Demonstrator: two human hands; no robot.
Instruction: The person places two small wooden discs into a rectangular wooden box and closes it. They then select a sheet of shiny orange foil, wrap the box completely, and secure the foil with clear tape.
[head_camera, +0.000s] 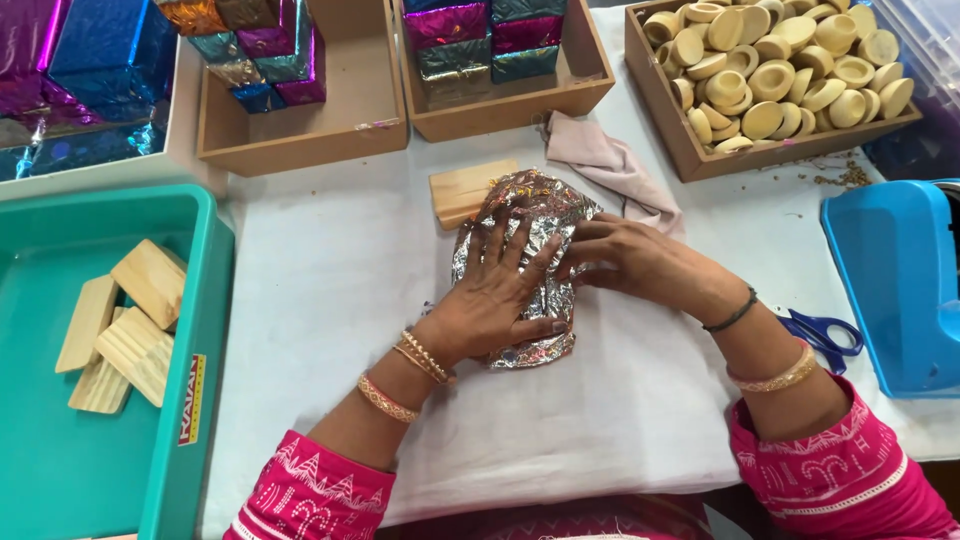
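Nearest the person, the white cloth (330, 270) leaves open room between the teal tray (185, 350) of wooden blocks (125, 325) and the blue tape dispenser (900, 285), with blue scissors (830, 335) beside it. At centre, the left hand (495, 295) lies flat and spread on a silver foil bundle (530, 265); the right hand (625, 260) presses fingertips against its edge, gripping nothing. Just beyond lie a bare wooden block (465, 190) and a pink rag (615, 165). Farthest, wooden boxes hold foil-wrapped blocks (485, 35) and round wooden cups (775, 65).

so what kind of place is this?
Likely a small hand-packing workbench: both hands press silver foil around something, a teal tray holds bare wooden blocks, and wooden boxes hold foil-wrapped blocks and round wooden cups.
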